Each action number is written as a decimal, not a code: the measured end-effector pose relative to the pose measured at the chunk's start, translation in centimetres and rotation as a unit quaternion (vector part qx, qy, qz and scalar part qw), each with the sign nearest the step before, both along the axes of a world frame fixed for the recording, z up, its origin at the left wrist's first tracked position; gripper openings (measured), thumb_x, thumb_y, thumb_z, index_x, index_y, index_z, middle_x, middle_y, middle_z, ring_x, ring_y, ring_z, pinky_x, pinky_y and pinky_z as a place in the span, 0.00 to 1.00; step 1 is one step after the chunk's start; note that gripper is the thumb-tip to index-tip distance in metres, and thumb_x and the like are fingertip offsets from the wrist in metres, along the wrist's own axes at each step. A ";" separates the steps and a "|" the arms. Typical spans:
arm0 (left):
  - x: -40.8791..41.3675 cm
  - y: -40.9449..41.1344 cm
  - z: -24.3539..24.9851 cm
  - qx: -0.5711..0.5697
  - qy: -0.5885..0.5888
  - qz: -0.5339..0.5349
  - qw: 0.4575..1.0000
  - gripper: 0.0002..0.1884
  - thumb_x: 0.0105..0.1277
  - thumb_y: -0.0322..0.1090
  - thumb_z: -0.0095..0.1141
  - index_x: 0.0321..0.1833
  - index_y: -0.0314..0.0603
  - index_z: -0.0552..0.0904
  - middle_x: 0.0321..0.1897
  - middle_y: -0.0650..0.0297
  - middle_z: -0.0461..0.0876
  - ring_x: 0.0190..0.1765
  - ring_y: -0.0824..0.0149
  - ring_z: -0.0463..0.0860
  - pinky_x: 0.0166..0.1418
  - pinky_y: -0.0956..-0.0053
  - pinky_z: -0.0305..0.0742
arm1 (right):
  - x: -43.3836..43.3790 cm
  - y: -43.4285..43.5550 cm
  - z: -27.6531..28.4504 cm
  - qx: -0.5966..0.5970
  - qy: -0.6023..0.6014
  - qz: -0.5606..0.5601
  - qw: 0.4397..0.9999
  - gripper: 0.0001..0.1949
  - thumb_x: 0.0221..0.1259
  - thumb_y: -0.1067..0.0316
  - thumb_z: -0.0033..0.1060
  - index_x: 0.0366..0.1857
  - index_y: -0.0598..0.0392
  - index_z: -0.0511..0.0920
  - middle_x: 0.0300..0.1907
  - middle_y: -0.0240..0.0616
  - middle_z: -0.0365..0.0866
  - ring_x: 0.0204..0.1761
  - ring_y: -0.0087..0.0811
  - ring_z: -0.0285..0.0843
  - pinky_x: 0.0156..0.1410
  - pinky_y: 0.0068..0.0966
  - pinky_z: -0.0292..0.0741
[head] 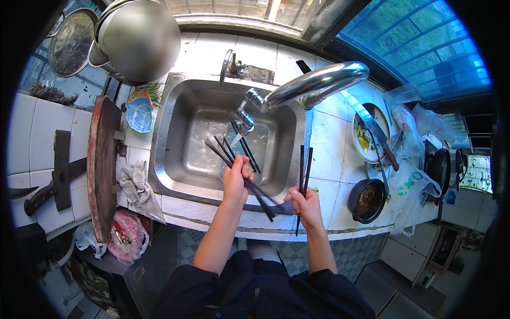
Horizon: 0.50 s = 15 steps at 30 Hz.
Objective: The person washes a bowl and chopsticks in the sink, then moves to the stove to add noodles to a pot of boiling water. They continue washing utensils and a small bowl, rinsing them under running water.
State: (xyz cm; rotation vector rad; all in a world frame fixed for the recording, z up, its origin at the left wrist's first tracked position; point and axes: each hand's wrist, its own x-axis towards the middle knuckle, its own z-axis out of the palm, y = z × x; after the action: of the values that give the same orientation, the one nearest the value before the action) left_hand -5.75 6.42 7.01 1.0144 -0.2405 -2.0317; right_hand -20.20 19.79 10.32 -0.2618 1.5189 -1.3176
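Observation:
My left hand [236, 181] grips a bundle of several black chopsticks [263, 203] over the near side of a stainless steel sink [179, 147]. Water runs from the swivel spout of a chrome faucet [318, 85] onto or close by their far ends. My right hand [306, 205] holds two more dark chopsticks [305, 167] upright at the sink's near right corner. Beyond my left hand, a pair of loose chopsticks [249, 150] lies across a clear, shallow container [262, 137] in the basin. My fingers partly hide that container.
Right of the sink are a plate of food scraps [372, 153], a kitchen knife [376, 131] across it, a dark bowl [366, 201] and plastic bags [410, 187]. On the left are a leaf-shaped dish [139, 113], a grey cloth [139, 183] and an upright cutting board [103, 167].

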 end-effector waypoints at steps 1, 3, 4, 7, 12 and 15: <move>0.2 -0.2 0.3 0.025 -0.006 -0.021 0.999 0.12 0.69 0.40 0.43 0.33 0.39 0.72 0.12 0.71 0.62 0.18 0.74 0.67 0.23 0.76 0.69 | -0.2 0.1 -0.4 -0.030 0.052 -0.019 0.998 0.06 0.58 0.69 0.52 0.24 0.55 0.71 0.21 0.35 0.73 0.15 0.15 0.57 0.20 0.14 0.56; 0.8 -0.5 1.4 0.073 -0.021 -0.061 0.995 0.12 0.69 0.40 0.43 0.33 0.38 0.72 0.11 0.72 0.61 0.18 0.73 0.69 0.25 0.74 0.74 | -0.6 0.1 -1.0 -0.091 0.152 -0.056 0.983 0.09 0.57 0.71 0.50 0.19 0.54 0.70 0.19 0.31 0.69 0.18 0.16 0.58 0.24 0.15 0.55; 1.9 -0.7 0.7 0.065 0.063 -0.141 0.986 0.13 0.69 0.40 0.43 0.35 0.36 0.72 0.12 0.70 0.65 0.22 0.69 0.76 0.33 0.67 0.80 | -0.8 -0.5 0.3 -0.102 0.201 -0.054 0.973 0.12 0.58 0.69 0.45 0.15 0.54 0.68 0.19 0.30 0.66 0.23 0.17 0.58 0.30 0.18 0.56; 2.3 0.4 1.1 0.141 0.030 -0.259 0.955 0.14 0.68 0.40 0.43 0.41 0.34 0.73 0.17 0.63 0.75 0.30 0.63 0.82 0.38 0.65 0.82 | -0.9 -3.1 2.8 -0.196 0.578 0.033 0.791 0.17 0.63 0.58 0.41 0.26 0.59 0.77 0.24 0.34 0.68 0.23 0.27 0.62 0.33 0.19 0.61; 2.1 1.8 -0.2 0.175 0.115 -0.169 0.963 0.22 0.70 0.42 0.38 0.63 0.42 0.60 0.54 0.41 0.69 0.48 0.46 0.78 0.46 0.59 0.79 | 2.5 -5.0 1.2 -0.268 0.562 0.217 0.752 0.07 0.51 0.66 0.59 0.29 0.58 0.79 0.23 0.38 0.70 0.23 0.35 0.71 0.25 0.28 0.67; 2.4 0.0 0.5 0.164 0.004 -0.016 0.986 0.22 0.71 0.42 0.35 0.66 0.48 0.57 0.55 0.44 0.67 0.49 0.46 0.76 0.48 0.58 0.78 | 3.6 -7.1 -0.4 -0.353 0.582 0.226 0.697 0.10 0.47 0.64 0.63 0.30 0.58 0.78 0.26 0.37 0.72 0.27 0.36 0.74 0.29 0.28 0.71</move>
State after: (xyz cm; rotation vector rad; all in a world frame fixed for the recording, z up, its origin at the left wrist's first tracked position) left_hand -3.35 6.43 7.52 1.2065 0.0869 -2.1495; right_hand -16.57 12.72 9.95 -2.1710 1.5852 -1.2704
